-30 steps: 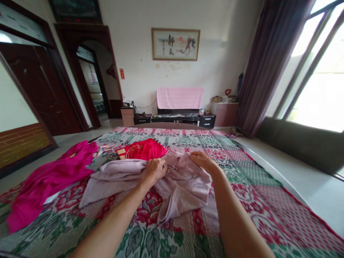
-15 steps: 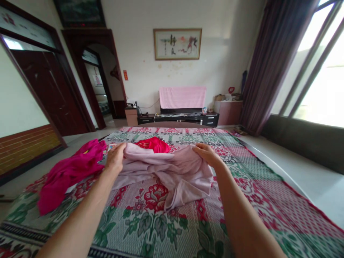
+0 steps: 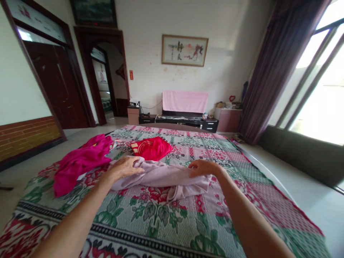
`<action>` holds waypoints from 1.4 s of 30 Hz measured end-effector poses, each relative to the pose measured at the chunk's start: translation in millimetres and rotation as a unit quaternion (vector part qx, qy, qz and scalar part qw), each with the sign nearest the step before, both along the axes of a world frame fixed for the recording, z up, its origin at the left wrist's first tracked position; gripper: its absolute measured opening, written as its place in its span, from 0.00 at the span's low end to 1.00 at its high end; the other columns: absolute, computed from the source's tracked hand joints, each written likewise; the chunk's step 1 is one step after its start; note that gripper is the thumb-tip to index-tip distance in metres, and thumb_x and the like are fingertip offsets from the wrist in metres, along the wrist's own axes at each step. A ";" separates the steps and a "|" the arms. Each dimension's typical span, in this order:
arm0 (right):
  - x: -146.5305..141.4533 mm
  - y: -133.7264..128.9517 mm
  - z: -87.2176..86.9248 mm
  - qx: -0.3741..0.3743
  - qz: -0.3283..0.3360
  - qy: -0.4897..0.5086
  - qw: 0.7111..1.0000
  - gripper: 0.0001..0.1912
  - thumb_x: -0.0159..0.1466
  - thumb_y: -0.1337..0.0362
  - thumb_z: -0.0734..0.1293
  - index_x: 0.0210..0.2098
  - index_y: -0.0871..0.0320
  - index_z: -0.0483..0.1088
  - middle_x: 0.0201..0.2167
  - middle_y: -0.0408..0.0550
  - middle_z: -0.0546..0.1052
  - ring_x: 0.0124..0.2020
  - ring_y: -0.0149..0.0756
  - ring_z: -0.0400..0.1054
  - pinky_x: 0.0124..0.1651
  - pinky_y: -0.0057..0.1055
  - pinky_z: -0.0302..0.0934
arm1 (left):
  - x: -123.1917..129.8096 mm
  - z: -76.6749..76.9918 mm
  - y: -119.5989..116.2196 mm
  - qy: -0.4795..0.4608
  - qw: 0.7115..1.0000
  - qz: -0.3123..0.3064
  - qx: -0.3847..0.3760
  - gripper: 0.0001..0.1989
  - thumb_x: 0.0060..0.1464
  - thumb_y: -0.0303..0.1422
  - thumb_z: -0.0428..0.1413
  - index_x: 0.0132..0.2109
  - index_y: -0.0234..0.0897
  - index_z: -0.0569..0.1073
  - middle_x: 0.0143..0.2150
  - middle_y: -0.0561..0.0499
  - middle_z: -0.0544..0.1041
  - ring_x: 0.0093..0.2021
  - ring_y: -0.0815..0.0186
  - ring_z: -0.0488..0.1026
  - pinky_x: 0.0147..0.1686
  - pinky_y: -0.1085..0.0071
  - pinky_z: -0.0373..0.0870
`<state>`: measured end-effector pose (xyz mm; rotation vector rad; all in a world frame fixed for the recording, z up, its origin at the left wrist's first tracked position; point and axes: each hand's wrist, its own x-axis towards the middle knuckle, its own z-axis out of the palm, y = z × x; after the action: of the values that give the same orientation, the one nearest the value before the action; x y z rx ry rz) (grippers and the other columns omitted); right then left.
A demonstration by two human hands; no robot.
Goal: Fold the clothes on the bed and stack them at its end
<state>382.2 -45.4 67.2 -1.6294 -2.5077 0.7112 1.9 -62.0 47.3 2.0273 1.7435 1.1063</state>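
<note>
A pale pink garment (image 3: 163, 174) lies bunched in a long, low fold across the patterned cloth, with one loose flap towards me. At its left end is my left hand (image 3: 125, 168), thumb and fingers apart, touching the fabric. Over the right end my right hand (image 3: 204, 167) curves down with its fingers parted, at the fabric's upper edge. Just beyond the garment sits a folded red cloth item (image 3: 154, 148) with a gold-coloured print. A crumpled magenta garment (image 3: 80, 161) is to the left of my left hand.
The flowered cloth (image 3: 158, 215) covers the broad surface before me. Further off stand a low black cabinet (image 3: 211, 124) and a pink cloth (image 3: 185, 101) draped over something. Dark curtains (image 3: 279, 71) hang by the window at right; a wooden door (image 3: 53, 82) is at left.
The pale pink garment, held up between both hands before, has been lowered and folded into a narrower strip. Both hands have come down, and their fingers have loosened.
</note>
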 end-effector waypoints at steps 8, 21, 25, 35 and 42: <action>-25.8 17.7 -14.4 0.129 -0.110 0.050 0.984 0.08 0.52 0.72 0.61 0.18 0.58 0.66 0.17 0.43 0.69 0.23 0.29 0.61 0.25 0.26 0.51 | 18.6 -17.9 -7.0 0.259 0.962 -0.085 -0.001 0.09 0.48 0.34 0.55 0.36 0.42 0.78 0.34 0.45 0.80 0.38 0.56 0.77 0.39 0.66 0.68; -88.5 46.0 80.3 0.068 -0.128 0.636 0.758 0.17 0.53 0.48 0.65 0.29 0.56 0.63 0.20 0.36 0.67 0.22 0.27 0.62 0.27 0.25 0.59 | -3.0 67.4 8.3 0.120 0.958 0.224 0.133 0.17 0.59 0.32 0.45 0.48 0.36 0.75 0.42 0.43 0.80 0.46 0.57 0.75 0.45 0.66 0.68; -105.9 41.3 74.4 0.092 -0.096 0.565 0.814 0.13 0.53 0.54 0.66 0.29 0.58 0.68 0.19 0.37 0.68 0.22 0.26 0.61 0.25 0.23 0.57 | 4.8 47.8 8.5 0.082 0.976 0.138 0.148 0.22 0.52 0.32 0.53 0.55 0.35 0.71 0.54 0.43 0.75 0.53 0.57 0.72 0.53 0.65 0.66; -136.5 9.3 71.8 0.002 0.161 0.559 0.813 0.20 0.59 0.59 0.67 0.51 0.51 0.71 0.47 0.46 0.76 0.44 0.34 0.69 0.48 0.33 0.65 | 57.3 52.3 3.9 -0.165 0.981 -0.099 0.027 0.12 0.48 0.40 0.56 0.31 0.36 0.76 0.29 0.50 0.78 0.33 0.60 0.75 0.32 0.69 0.70; -104.4 30.3 -5.4 -0.006 0.084 0.437 0.896 0.40 0.48 0.65 0.74 0.60 0.51 0.62 0.49 0.51 0.73 0.39 0.34 0.69 0.40 0.33 0.69 | 44.1 93.6 -0.4 -0.431 0.894 -0.122 -0.014 0.12 0.40 0.38 0.63 0.29 0.33 0.75 0.24 0.51 0.77 0.24 0.66 0.73 0.25 0.73 0.69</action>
<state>277.8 -15.2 61.8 -0.7850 -1.9527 1.1491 46.0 -62.4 140.9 1.3234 1.0048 1.5401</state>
